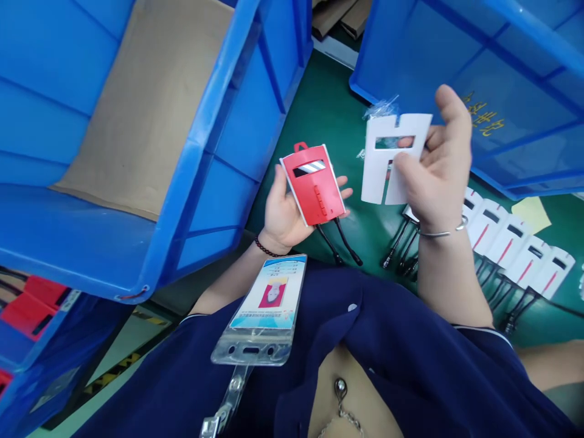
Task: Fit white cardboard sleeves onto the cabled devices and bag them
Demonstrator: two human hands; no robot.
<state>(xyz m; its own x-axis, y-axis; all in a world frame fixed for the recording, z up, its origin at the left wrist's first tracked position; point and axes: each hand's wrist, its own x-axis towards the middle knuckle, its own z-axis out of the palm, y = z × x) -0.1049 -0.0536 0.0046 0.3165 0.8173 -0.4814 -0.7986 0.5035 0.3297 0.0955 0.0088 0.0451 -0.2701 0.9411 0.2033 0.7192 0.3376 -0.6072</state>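
Just off centre toward 1 o'clock, the red device (pixel 314 188) lies in the left hand (pixel 285 213), which cradles it on the palm with the fingers behind; two black cables (pixel 347 240) hang from its lower edge toward 5 o'clock. At 2 o'clock the right hand (pixel 442 164) holds a white panel (pixel 374 167), its thumb pressed on the front, well apart from the red device.

Crumpled clear film (pixel 385 108) shows behind the panel's upper edge. The right forearm hides part of the row of white devices (pixel 504 246) at 3 o'clock, where a pale yellow paper (pixel 531 213) lies beside them. Toward 4 o'clock is another person's forearm (pixel 552 364). A badge (pixel 260 310) at 7 o'clock overlaps the left forearm.

A large blue bin (pixel 189 164) fills 9 to 11 o'clock, a brown sheet (pixel 150 97) inside it. Below, at 8 to 9 o'clock, a lower blue bin (pixel 45 340) holds red pieces (pixel 27 310). A blue crate (pixel 424 55) stands at 1 to 2 o'clock; its contents cannot be seen.
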